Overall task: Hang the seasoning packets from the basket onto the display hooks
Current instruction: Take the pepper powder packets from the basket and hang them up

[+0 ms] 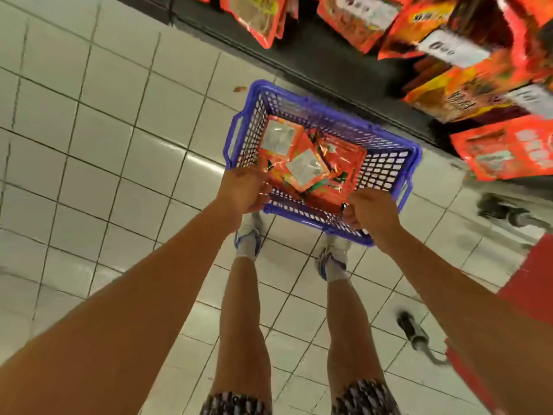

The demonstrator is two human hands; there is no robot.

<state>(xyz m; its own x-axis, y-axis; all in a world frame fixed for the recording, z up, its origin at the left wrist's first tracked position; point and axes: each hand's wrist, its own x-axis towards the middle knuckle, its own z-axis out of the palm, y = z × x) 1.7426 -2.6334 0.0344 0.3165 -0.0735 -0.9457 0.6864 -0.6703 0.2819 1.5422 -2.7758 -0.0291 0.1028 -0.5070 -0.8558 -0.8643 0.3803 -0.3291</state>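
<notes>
A blue plastic basket sits low over the tiled floor in front of my feet. Several red-orange seasoning packets lie piled inside it, some showing white labels. My left hand grips the basket's near rim at its left corner. My right hand grips the near rim at the right corner, with fingers curled over the edge. More red-orange packets hang on the display at the upper right, with white price tags in front of them.
White floor tiles spread to the left. The dark base of the display shelf runs across the top. A red surface stands at the right edge, and a dark shoe lies on the floor nearby.
</notes>
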